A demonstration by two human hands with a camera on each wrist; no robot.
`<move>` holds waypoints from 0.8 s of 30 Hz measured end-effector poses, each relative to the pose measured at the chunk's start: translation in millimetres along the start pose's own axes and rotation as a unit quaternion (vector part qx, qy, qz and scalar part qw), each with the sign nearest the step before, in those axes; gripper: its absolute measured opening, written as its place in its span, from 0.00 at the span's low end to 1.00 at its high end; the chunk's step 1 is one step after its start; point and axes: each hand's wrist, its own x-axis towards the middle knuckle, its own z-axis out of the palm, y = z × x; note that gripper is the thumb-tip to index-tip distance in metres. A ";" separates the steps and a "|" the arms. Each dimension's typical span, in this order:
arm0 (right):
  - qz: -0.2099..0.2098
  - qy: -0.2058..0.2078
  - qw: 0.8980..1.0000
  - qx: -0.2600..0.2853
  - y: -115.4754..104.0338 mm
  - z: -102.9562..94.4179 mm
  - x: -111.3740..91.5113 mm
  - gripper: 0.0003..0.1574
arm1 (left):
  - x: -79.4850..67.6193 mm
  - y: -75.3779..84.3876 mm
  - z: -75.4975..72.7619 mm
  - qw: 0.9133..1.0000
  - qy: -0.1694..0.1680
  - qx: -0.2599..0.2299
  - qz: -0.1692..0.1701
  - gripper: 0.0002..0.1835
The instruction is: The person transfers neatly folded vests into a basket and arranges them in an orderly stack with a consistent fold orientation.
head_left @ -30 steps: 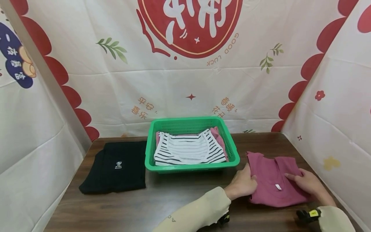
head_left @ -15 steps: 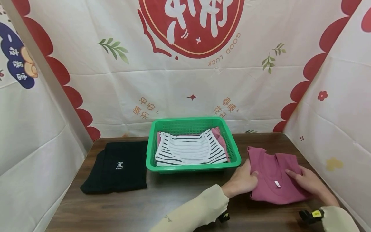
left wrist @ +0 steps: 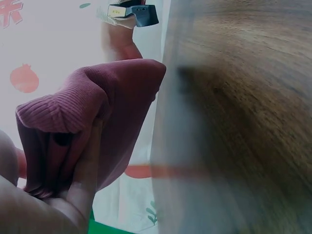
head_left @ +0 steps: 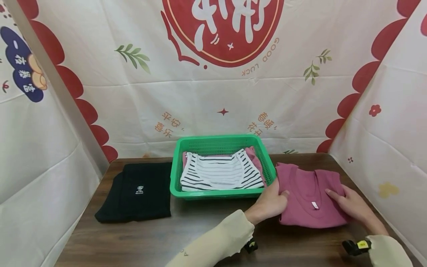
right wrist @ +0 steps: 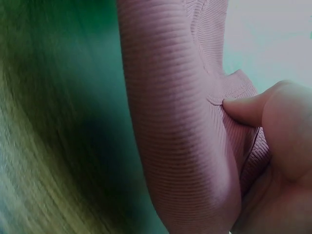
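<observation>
A folded pink ribbed top (head_left: 310, 202) with a small white neck label is held off the table between both hands. My left hand (head_left: 269, 200) grips its left side, thumb over the front, close by the basket's right corner. On the opposite side my right hand (head_left: 353, 205) pinches the fabric, its thumb (right wrist: 243, 109) pressed on the cloth in the right wrist view. The left wrist view shows the layered edge of the pink top (left wrist: 117, 97) with fingers tucked along it. A gap over the wood shows under the cloth in both wrist views.
A green plastic basket (head_left: 221, 194) stands at the middle back, holding a folded striped top (head_left: 220, 172) over pink cloth (head_left: 255, 159). Folded black garment (head_left: 143, 196) lies at left on the brown table (head_left: 133, 241). Printed cloth walls (head_left: 207, 92) enclose the back and sides.
Both hands have raised the pink top from the table and carried it slightly left, toward the basket. The head view has shifted a little; the basket and black garment stay put.
</observation>
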 end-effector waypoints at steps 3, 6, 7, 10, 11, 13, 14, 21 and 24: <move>-0.002 0.001 1.000 0.007 -4.5 0.8 1.5 0.38 | -1.9 2.1 -5.4 1.000 0.005 0.004 -0.006 0.13; -0.007 0.004 1.000 0.010 -9.1 1.2 2.7 0.37 | -3.6 3.5 -10.9 1.000 0.007 0.001 -0.013 0.13; -0.008 0.004 1.000 0.011 -10.7 1.3 3.0 0.37 | -4.1 3.8 -12.6 1.000 0.008 0.000 -0.013 0.13; -0.012 0.007 1.000 0.013 -16.3 2.0 4.2 0.36 | -5.2 3.2 -17.3 1.000 0.011 -0.003 -0.017 0.13; -0.014 0.008 1.000 0.014 -18.4 2.4 4.6 0.36 | -5.6 2.9 -19.1 1.000 0.013 -0.001 -0.017 0.13; -0.018 0.012 1.000 0.015 -22.6 3.2 5.8 0.35 | -6.5 2.2 -22.9 1.000 0.017 -0.001 -0.017 0.14; -0.022 0.014 1.000 0.016 -24.7 3.9 6.3 0.35 | -7.0 1.8 -24.7 1.000 0.020 0.000 -0.019 0.14; -0.042 0.034 0.998 0.019 -38.1 7.6 11.2 0.34 | -11.1 0.5 -38.8 0.999 0.031 -0.012 -0.019 0.17; -0.043 0.032 0.998 0.023 -44.5 8.4 13.2 0.35 | -12.6 0.3 -44.5 0.999 0.037 -0.009 -0.022 0.17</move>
